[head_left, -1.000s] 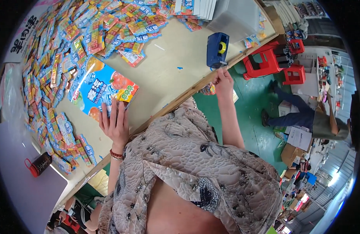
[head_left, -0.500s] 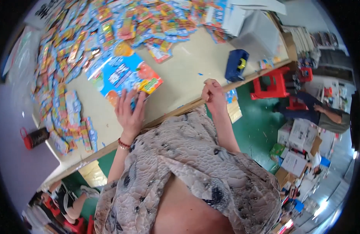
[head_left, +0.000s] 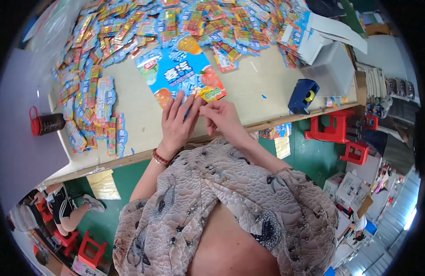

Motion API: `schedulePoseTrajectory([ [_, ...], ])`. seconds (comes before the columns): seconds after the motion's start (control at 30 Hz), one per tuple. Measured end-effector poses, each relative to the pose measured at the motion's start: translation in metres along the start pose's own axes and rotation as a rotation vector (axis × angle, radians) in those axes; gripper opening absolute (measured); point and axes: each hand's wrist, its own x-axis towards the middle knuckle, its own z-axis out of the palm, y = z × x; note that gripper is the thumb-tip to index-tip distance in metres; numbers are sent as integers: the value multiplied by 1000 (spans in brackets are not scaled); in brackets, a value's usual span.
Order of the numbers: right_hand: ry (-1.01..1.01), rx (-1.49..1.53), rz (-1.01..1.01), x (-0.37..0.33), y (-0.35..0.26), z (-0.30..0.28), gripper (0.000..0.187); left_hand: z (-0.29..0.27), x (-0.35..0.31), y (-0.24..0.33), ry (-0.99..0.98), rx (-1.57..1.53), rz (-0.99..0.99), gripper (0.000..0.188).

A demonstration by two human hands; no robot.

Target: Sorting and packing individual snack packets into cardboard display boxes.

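Observation:
A blue printed carton (head_left: 185, 76) with fruit pictures lies on the pale worktable (head_left: 249, 92) in front of me, its lower edge toward my body. My left hand (head_left: 178, 124) rests with outstretched fingers on that lower edge. Close against those fingertips, at the carton's lower right corner, my right hand (head_left: 224, 120) is closed in a pinch. Whatever sits between its thumb and finger is too small or hidden to name. Beyond the carton, colourful blue-edged packets (head_left: 125, 25) spread in a heap across the table's far side and down its left.
To the right stands a dark blue tape dispenser (head_left: 303, 95), before a translucent plastic bin (head_left: 330, 69) and white folded cards (head_left: 330, 34). A red-lidded bottle (head_left: 48, 123) is at far left. Red stools (head_left: 331, 126) stand on the green floor; another person sits at lower left.
My right hand has moved left from the table's front edge to the carton, beside my left fingers. My left hand stays on the carton. The whole view has shifted.

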Motion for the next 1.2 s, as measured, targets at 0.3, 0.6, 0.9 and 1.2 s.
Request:
schedulePoseTrajectory([
  [0.3, -36, 21, 39, 6, 26, -6, 17, -16, 7, 2, -122, -64, -83, 44],
  [0.6, -123, -34, 69, 23, 30, -23, 19, -2, 11, 15, 14, -16, -135, 35],
  [0.9, -125, 95, 234, 2, 41, -65, 25, 4, 12, 7, 24, 64, -72, 34],
  [1.2, 193, -143, -329, 65, -12, -69, 50, -13, 7, 18, -265, 214, -88, 60],
])
